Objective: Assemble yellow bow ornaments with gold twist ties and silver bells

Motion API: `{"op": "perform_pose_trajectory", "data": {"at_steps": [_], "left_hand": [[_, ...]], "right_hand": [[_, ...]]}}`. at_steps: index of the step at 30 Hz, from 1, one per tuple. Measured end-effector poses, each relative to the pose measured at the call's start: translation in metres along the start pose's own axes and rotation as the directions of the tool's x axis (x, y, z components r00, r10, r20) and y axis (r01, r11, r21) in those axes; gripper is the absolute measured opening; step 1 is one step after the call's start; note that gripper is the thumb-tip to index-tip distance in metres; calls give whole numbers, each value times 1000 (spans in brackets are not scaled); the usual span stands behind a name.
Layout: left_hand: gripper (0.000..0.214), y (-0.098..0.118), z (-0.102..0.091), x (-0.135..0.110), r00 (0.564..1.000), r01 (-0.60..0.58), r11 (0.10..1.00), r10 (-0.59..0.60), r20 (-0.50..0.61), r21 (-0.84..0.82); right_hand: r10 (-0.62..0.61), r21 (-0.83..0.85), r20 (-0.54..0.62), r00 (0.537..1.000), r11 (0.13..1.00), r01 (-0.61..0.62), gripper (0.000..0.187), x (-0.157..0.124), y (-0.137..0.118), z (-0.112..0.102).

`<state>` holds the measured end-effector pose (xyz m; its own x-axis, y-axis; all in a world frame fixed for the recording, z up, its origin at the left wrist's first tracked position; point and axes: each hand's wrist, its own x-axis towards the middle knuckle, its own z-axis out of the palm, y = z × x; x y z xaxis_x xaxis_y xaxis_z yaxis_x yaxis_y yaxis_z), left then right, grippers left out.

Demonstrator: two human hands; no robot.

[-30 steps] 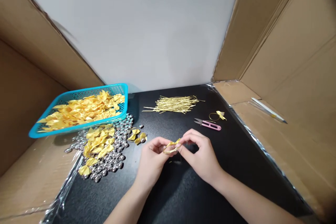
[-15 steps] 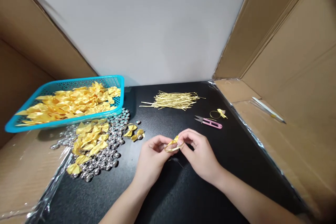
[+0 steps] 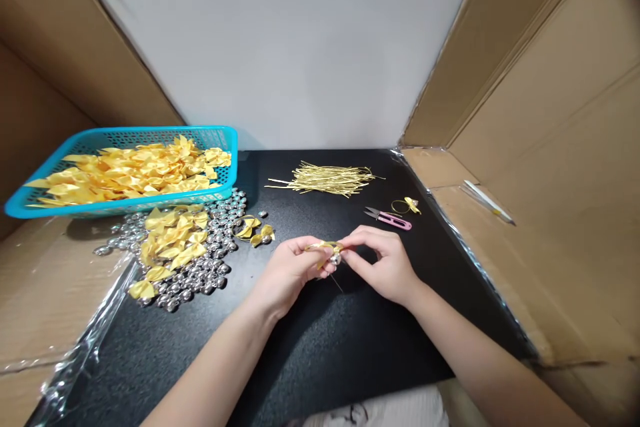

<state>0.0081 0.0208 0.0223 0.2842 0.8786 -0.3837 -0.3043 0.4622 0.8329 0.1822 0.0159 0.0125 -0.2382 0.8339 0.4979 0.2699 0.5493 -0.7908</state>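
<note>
Over the middle of the black mat (image 3: 320, 347), my left hand (image 3: 287, 273) and my right hand (image 3: 383, 263) meet fingertip to fingertip. Both pinch a small gold wire loop with a yellow bow (image 3: 325, 250); a small silver bell hangs under it. The loop lies nearly flat between the fingers. A thin wire end sticks down toward the mat.
A turquoise basket (image 3: 220, 187) of yellow bows stands at the left. Silver bells (image 3: 200, 277) and loose bows (image 3: 173, 240) lie below it. Gold wire pieces (image 3: 325, 179), pink snips (image 3: 393, 218) and a finished loop with bow (image 3: 406, 205) lie behind. Cardboard walls flank both sides.
The loop has tipped from upright to nearly flat between my fingers. The view has shifted, so both hands sit a little higher in the frame.
</note>
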Motion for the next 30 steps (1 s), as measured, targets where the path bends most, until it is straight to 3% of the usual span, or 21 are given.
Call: {"op": "perform_pose_trajectory", "data": {"at_steps": [5, 10, 16, 24, 30], "left_hand": [[12, 3, 1, -2, 999, 16, 1000, -16, 48, 1], [11, 1, 0, -2, 999, 15, 999, -17, 38, 41], [14, -1, 3, -5, 990, -113, 985, 122, -65, 129], [13, -5, 4, -9, 985, -125, 991, 130, -110, 51], [11, -5, 4, -6, 992, -39, 999, 42, -117, 28]], "right_hand": [[-106, -77, -40, 994, 992, 103, 13, -1, 2, 0], [-255, -175, 2, 967, 952, 251, 15, -1, 3, -3], [-272, -279, -104, 957, 931, 235, 17, -5, -3, 1], [-35, -58, -191, 981, 998, 24, 18, -11, -9, 11], [238, 169, -76, 968, 960, -222, 8, -8, -4, 8]]}}
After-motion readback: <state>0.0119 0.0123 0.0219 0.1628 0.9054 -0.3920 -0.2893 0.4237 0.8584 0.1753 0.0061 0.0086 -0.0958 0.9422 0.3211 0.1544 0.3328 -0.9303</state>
